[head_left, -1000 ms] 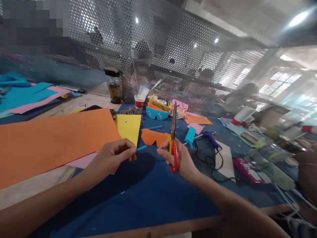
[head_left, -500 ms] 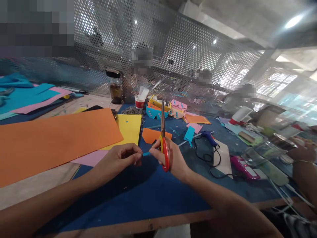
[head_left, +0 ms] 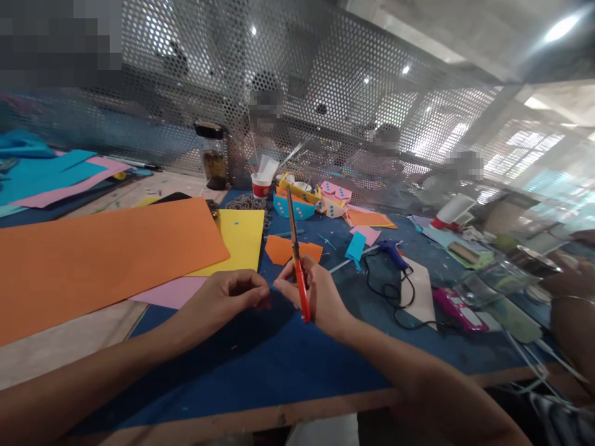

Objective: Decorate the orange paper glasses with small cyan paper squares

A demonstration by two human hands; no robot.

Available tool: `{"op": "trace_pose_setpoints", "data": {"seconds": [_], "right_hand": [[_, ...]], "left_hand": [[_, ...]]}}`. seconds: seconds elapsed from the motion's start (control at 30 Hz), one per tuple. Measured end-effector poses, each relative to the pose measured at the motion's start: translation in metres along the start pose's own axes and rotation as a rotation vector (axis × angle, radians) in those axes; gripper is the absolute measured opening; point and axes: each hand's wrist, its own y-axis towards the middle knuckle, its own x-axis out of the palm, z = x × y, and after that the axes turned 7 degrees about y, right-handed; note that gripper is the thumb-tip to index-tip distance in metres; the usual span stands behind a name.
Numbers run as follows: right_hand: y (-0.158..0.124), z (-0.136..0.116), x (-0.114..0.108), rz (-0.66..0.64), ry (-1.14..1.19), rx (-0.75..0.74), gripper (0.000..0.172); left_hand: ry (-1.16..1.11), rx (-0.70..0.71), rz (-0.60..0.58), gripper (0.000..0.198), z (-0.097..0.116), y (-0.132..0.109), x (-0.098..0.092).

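Above the blue table, my left hand (head_left: 239,294) is closed, its thumb and finger pinching one end of a small blue paper strip (head_left: 273,287). The fingertips of my right hand (head_left: 316,291) meet the strip's other end, and most of it is hidden between the fingers. That same hand also keeps hold of red-handled scissors (head_left: 297,254), their blades pointing up and away from me. Just beyond my hands lies an orange paper cutout (head_left: 294,250). A yellow sheet (head_left: 242,241) and a large orange sheet (head_left: 111,260) lie to the left.
At right are a blue glue gun (head_left: 394,255) with a black cord, a magenta device (head_left: 460,310) and a clear container (head_left: 488,285). Decorated paper pieces (head_left: 295,209), a paper cup (head_left: 261,186) and a jar (head_left: 212,158) stand before a perforated metal screen (head_left: 297,111). Another person's arm (head_left: 574,316) is at far right.
My hands have drawn closer together, leaving less of the blue strip showing. The scissors have tilted left at the tips. The view has shifted slightly.
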Motion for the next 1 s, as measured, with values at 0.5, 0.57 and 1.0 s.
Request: {"op": "trace_pose_setpoints", "data": {"seconds": [0.5,0.57,1.0], "right_hand": [[-0.0001,0.0027,-0.0018,0.025,-0.013,-0.020,0.027],[0.0000,0.0045,-0.0022,0.023,-0.015,-0.026,0.026],[0.0000,0.0079,-0.0002,0.019,0.007,-0.015,0.021]], "left_hand": [[-0.066,-0.015,-0.028,0.022,-0.0086,0.0041,-0.0005],[-0.063,-0.009,-0.028,0.023,-0.0076,0.0040,-0.0005],[-0.153,-0.039,-0.043,0.018,-0.0082,0.0023,0.0020]]}}
